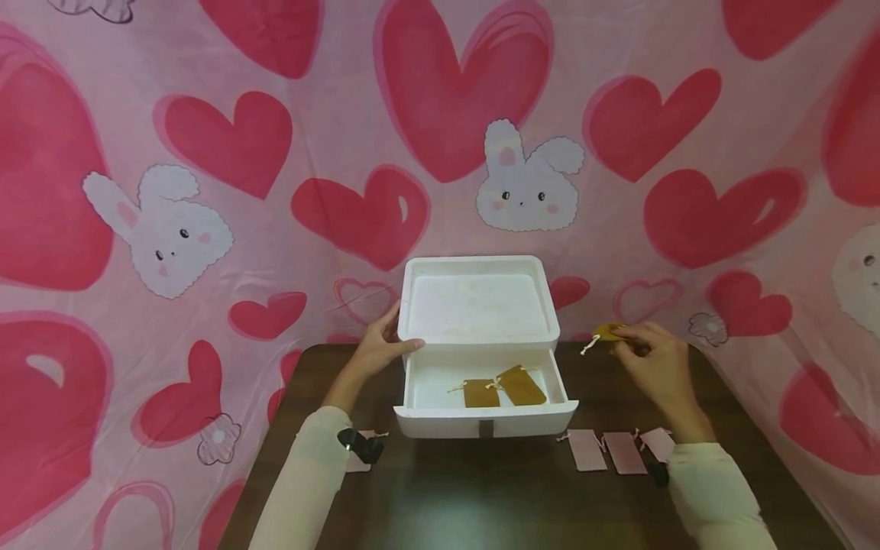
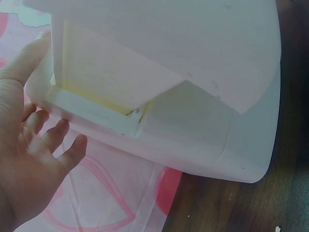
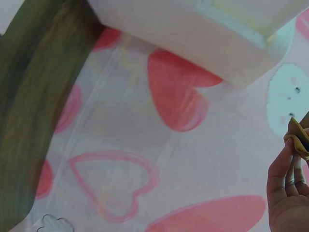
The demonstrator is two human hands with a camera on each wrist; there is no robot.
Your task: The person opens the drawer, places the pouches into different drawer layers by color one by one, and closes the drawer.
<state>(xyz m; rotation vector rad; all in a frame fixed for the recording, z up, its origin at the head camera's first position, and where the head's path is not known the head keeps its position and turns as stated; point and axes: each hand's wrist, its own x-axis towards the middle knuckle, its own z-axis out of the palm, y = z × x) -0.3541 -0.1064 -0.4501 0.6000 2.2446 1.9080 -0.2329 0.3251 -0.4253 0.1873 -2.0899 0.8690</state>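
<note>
A white drawer box (image 1: 481, 305) stands on the table with its drawer (image 1: 440, 424) pulled out toward me. My left hand (image 1: 378, 344) holds the box's left side, thumb over the front edge of the top; the left wrist view shows the fingers (image 2: 73, 151) along that side. Inside the drawer lie two mustard-brown drawstring pouches, one on the left (image 1: 481, 394) and one on the right (image 1: 522, 386). To the right of the box, my right hand (image 1: 656, 363) pinches another mustard pouch (image 1: 608, 331) in the air, its pale cord hanging toward the box.
Three pink drawstring pouches (image 1: 624, 452) lie in a row on the dark wooden table (image 1: 481, 496) at the right, one partly behind my right sleeve. Another pink pouch (image 1: 359, 461) lies by my left wrist. A pink heart-and-bunny cloth (image 1: 330, 137) hangs behind the table.
</note>
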